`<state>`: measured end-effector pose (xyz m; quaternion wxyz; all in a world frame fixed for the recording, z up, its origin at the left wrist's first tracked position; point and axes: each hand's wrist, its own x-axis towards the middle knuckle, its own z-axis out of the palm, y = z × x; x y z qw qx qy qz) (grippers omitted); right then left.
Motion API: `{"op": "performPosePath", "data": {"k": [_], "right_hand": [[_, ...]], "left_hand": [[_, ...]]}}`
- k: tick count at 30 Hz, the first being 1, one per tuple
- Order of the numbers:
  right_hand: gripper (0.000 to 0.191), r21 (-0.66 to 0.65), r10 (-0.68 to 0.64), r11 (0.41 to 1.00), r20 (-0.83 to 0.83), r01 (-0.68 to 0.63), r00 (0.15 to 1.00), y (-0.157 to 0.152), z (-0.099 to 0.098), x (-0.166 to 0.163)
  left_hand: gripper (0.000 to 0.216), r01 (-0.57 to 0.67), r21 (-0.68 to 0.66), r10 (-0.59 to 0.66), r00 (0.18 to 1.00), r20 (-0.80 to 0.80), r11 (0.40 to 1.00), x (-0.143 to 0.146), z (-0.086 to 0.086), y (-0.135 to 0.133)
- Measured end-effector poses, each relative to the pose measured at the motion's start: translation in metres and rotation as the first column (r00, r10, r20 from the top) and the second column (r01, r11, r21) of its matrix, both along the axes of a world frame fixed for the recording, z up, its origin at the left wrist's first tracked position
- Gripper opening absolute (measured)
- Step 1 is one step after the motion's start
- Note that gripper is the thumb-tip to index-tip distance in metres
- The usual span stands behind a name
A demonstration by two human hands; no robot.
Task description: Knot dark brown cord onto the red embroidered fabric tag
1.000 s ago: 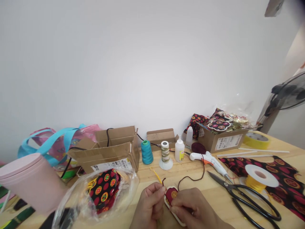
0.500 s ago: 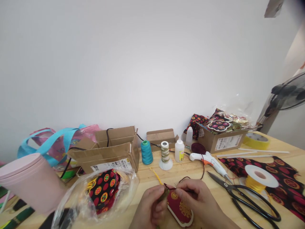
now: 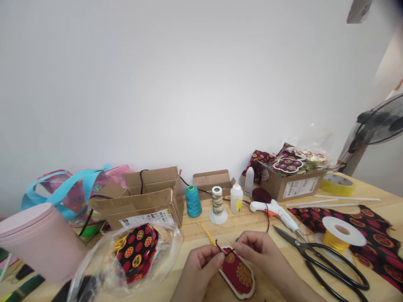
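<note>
Held dark red cord [image 3: 231,251] clamped in fingertips of left hand [image 3: 202,266] and right hand [image 3: 258,250] over maroon patch [image 3: 236,272], well short of far edge of table [image 3: 189,239].

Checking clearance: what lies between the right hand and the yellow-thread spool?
In the head view, the black scissors lie between the right hand and the yellow-thread spool, with the tip of the white glue gun near their pivot.

Black scissors [image 3: 302,246] on wooden table [image 3: 192,235]
</note>
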<state>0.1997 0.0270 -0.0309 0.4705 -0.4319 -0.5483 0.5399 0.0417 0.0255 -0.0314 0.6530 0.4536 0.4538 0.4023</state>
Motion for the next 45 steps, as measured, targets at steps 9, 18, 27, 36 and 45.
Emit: {"op": "performPosePath", "data": {"k": [9,18,27,36,45], "right_hand": [[0.027,-0.26,0.156,0.933,-0.334,-0.25,0.93,0.0009,0.0012,0.0049],[0.023,-0.264,0.178,0.911,-0.442,-0.317,0.879,0.002,-0.004,0.0061],[0.02,-0.246,0.177,0.913,-0.482,-0.326,0.858,0.0028,-0.0048,0.006],[0.016,-0.233,0.223,0.885,-0.549,-0.404,0.805,0.0026,-0.0063,0.0077],[0.013,-0.224,0.184,0.932,-0.388,-0.286,0.903,0.0015,-0.005,0.0027]], "left_hand": [[0.037,-0.018,0.015,0.018,1.0,-0.016,1.0,0.001,0.0013,0.0013],[0.038,0.04,0.098,-0.031,0.996,-0.089,0.994,0.0019,0.0014,0.0005],[0.036,0.054,0.142,-0.033,0.989,-0.143,0.988,0.0,-0.0005,0.0002],[0.029,-0.008,0.188,0.04,0.985,-0.169,0.982,0.001,0.0027,0.0019],[0.025,0.114,0.416,0.076,0.907,-0.413,0.902,-0.0014,-0.0008,-0.0037]]}}
